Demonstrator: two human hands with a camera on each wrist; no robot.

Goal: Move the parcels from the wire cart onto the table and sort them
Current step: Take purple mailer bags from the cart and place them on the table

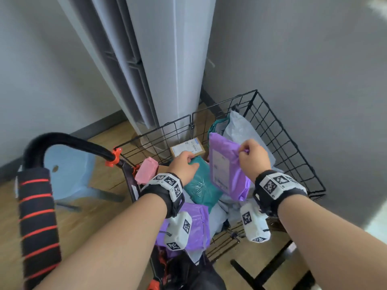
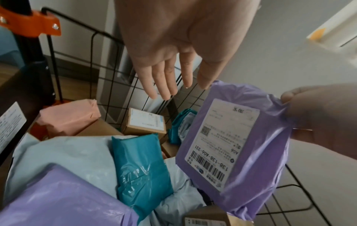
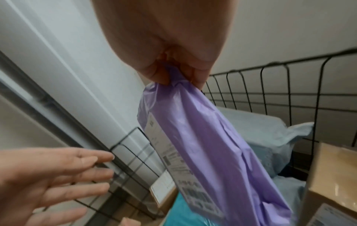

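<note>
My right hand (image 1: 250, 155) pinches the top edge of a purple mailer bag (image 1: 227, 166) with a white label and holds it hanging above the black wire cart (image 1: 293, 147). The same purple mailer (image 2: 237, 146) (image 3: 208, 152) shows in both wrist views. My left hand (image 1: 185, 164) hovers open, fingers straight, over a teal parcel (image 1: 199, 185) lying in the cart. That left hand (image 2: 170, 64) holds nothing. In the cart lie a small cardboard box (image 1: 187, 148), a pink parcel (image 1: 146, 169), another purple mailer (image 1: 196, 225) and pale blue bags (image 1: 245, 128).
The cart's padded black handle with red stripes (image 1: 37, 216) rises at the left. A tall white floor air conditioner (image 1: 163, 59) stands behind the cart in the corner. A light blue stool (image 1: 69, 170) sits on the wooden floor at the left.
</note>
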